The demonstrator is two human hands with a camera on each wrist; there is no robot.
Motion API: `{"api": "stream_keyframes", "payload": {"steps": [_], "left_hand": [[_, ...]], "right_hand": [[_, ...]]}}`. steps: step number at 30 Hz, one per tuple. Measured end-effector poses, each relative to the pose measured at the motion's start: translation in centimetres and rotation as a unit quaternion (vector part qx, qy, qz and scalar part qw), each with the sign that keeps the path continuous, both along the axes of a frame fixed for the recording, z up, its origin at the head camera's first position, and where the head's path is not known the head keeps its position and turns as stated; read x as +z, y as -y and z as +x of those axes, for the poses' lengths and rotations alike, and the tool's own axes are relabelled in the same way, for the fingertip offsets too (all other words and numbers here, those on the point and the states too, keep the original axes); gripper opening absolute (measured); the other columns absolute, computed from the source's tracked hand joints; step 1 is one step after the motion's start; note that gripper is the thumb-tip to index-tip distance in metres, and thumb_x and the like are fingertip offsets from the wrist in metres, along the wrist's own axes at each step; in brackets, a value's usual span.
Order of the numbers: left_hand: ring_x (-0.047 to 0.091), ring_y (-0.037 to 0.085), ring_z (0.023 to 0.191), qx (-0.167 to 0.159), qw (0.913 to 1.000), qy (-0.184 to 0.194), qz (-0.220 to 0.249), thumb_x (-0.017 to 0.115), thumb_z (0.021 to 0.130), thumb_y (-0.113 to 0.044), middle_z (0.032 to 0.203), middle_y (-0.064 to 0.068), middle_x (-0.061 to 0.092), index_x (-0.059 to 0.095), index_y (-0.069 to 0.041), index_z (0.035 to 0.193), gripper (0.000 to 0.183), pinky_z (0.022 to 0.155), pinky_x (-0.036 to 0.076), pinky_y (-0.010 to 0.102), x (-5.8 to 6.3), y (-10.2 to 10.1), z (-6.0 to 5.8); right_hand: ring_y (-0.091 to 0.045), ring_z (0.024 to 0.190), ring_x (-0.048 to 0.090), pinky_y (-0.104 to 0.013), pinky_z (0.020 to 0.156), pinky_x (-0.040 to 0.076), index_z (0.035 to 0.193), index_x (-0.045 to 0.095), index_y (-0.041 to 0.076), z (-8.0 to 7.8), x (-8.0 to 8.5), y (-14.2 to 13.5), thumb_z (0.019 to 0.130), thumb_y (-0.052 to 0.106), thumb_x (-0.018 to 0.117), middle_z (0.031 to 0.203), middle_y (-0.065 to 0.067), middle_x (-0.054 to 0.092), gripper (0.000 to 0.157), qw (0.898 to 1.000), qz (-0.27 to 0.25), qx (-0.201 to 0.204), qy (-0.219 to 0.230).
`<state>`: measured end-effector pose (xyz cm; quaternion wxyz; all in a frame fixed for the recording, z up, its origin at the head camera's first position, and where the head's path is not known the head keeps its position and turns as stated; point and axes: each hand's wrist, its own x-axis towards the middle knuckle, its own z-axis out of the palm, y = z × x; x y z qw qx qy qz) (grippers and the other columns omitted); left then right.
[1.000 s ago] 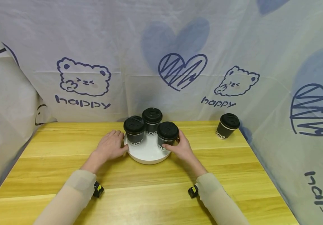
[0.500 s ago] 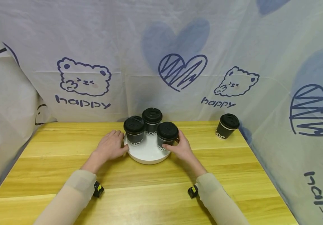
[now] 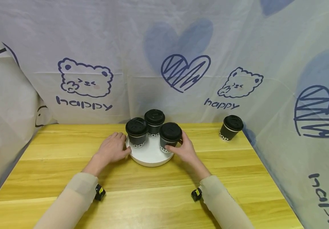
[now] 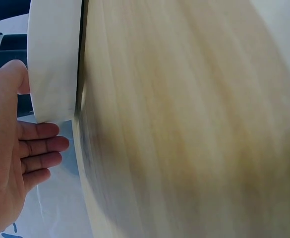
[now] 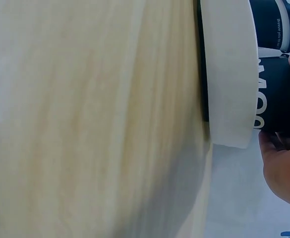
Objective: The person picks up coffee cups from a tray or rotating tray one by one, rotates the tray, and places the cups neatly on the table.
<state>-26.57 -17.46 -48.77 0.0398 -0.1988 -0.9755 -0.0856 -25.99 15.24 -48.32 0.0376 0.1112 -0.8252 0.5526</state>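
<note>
On a round white stand are three dark paper coffee cups with black lids. My right hand grips the front right coffee cup, thumb in front and fingers round its far side. In the right wrist view this coffee cup overlaps the rim of the stand. My left hand rests at the stand's left edge; its thumb is at the rim and its fingers extend along the side. Close to it are the left coffee cup and, behind, the back coffee cup.
Apart from these, another lidded coffee cup stands at the back right of the wooden table. A white cloth printed with bears and hearts hangs behind the table and along both sides.
The cup in my right hand shows very slightly higher than before. Both hands otherwise keep their places, and the other cups and the stand stay put.
</note>
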Motion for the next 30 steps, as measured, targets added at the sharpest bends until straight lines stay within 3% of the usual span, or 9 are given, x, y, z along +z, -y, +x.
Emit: {"api": "stream_keyframes", "payload": {"steps": [30], "left_hand": [[0.055,0.040,0.111,0.003,1.0000,-0.002,0.002,0.058,0.092,-0.042,0.124,0.025,0.062,0.059,0.011,0.127,0.064,0.106,0.047,0.054,-0.2,-0.1,-0.1]], "right_hand": [[-0.028,0.140,0.049,-0.047,0.120,0.038,0.150,0.045,0.010,1.1,2.3,-1.5,0.082,0.013,0.087,0.148,-0.010,0.054,0.081,0.999,-0.001,-0.016,-0.035]]}}
